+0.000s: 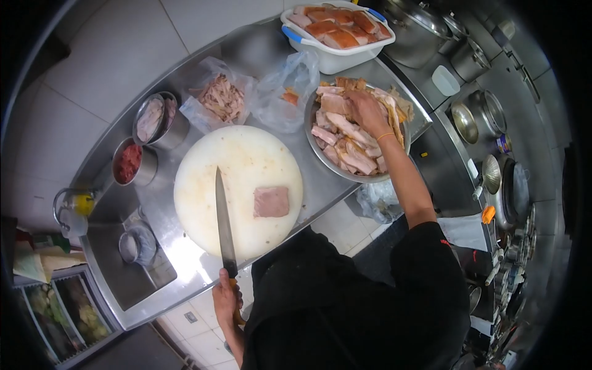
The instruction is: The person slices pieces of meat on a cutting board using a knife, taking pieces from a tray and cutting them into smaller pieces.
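Observation:
My left hand (227,300) is closed round the handle of a long kitchen knife (223,216). Its blade lies across a round white chopping board (191,179), tip pointing away from me. A flat, squarish slab of pale pink meat (271,202) rests on the board to the right of the blade. My right hand (365,113) reaches into a wide metal bowl (314,148) and touches the pieces of cooked pork (353,132) heaped there. Its fingertips are hidden among the meat, so their grip cannot be made out.
Behind the board are a plastic bag of meat strips (222,102), another clear bag (287,92) and metal pots of meat (134,165). A white tub of brown-skinned pork (338,58) stands at the back. A sink (117,271) is at left; cookware lines the right.

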Tool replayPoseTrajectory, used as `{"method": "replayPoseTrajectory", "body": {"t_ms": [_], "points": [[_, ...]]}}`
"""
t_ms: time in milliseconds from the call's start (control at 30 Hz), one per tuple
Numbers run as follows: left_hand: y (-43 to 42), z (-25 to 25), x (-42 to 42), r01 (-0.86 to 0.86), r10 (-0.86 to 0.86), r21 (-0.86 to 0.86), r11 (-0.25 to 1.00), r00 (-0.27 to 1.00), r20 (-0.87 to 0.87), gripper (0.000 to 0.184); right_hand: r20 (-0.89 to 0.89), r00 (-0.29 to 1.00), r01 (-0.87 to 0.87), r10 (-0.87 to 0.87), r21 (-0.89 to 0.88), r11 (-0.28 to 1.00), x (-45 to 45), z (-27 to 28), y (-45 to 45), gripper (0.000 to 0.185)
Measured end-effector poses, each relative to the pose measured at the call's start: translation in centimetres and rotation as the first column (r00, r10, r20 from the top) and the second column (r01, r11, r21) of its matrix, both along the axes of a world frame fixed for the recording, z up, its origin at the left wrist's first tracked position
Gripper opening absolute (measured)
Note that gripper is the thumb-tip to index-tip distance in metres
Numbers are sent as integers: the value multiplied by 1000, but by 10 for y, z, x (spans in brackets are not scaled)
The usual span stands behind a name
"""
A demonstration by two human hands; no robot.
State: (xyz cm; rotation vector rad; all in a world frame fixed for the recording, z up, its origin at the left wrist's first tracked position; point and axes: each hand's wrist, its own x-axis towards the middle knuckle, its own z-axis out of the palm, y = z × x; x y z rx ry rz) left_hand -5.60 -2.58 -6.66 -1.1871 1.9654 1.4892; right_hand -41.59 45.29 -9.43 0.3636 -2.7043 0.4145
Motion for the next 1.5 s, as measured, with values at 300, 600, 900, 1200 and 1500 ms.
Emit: {"method": "replayPoseTrajectory", "body": {"t_ms": [300, 600, 900, 1200, 1500], "points": [[3, 0, 3, 6, -6, -7, 1000, 1000, -14, 78, 128, 992, 3, -3, 2, 1000, 21, 2, -13, 25], [0, -2, 1, -1, 1, -11, 1000, 1000, 8, 79, 332, 943, -26, -17, 125, 992, 31, 1, -20, 37], [4, -1, 3, -29, 29, 4, 1000, 999, -37, 76, 490, 870, 36, -43, 23, 999, 17, 24, -15, 34], [7, -2, 9, -75, 76, 28, 997, 996, -47, 75, 481, 876, 12, 17, -57, 998, -10, 13, 10, 36], [4, 3, 21, -90, 95, 58, 994, 991, -99, 77, 524, 421, 271, 741, -852, 448, 16, 70, -93, 43]]}}
